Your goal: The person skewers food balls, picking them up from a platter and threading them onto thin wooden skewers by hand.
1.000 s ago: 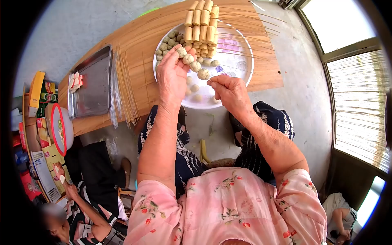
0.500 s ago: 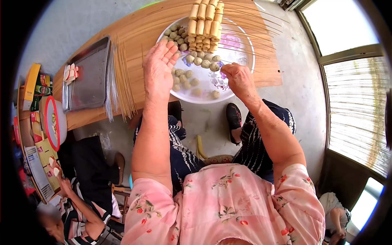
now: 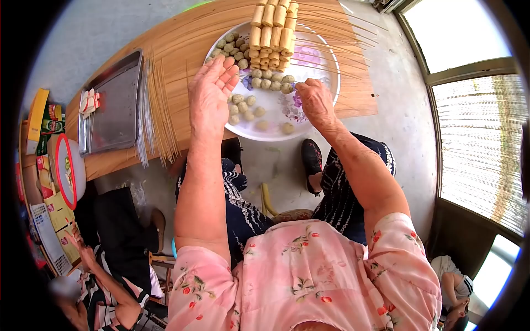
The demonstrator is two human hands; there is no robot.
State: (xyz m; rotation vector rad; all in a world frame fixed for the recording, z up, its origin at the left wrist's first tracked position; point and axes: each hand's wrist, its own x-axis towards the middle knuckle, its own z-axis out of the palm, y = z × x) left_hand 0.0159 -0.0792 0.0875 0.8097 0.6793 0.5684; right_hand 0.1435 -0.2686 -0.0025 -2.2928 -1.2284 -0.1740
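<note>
My left hand (image 3: 210, 96) is open, palm up and fingers spread, over the left part of a round white tray (image 3: 254, 130) with a purple flower pattern. Grey-green balls (image 3: 243, 106) lie loose beside its fingers. In a pinch, my right hand (image 3: 316, 103) grips the end of a thin skewer; the stick is mostly hidden by the fingers. A row of balls (image 3: 275, 86) extends left from that pinch, against a similar row behind it. Beyond these rows stands a stack of tan cylindrical pieces (image 3: 270, 38) on skewers, with the sticks pointing right.
Bare skewers (image 3: 163, 110) lie on the wooden table (image 3: 182, 36) left of the tray. Farther left is a metal pan (image 3: 113, 107) with white-and-red pieces on sticks (image 3: 90, 103). A red-rimmed bowl (image 3: 77, 171) stands nearby. Other people sit at lower left and lower right.
The view has shifted slightly, so most things appear a little farther left. Both hands keep nearly the same pose. At lower left, the other person's hands have moved.
</note>
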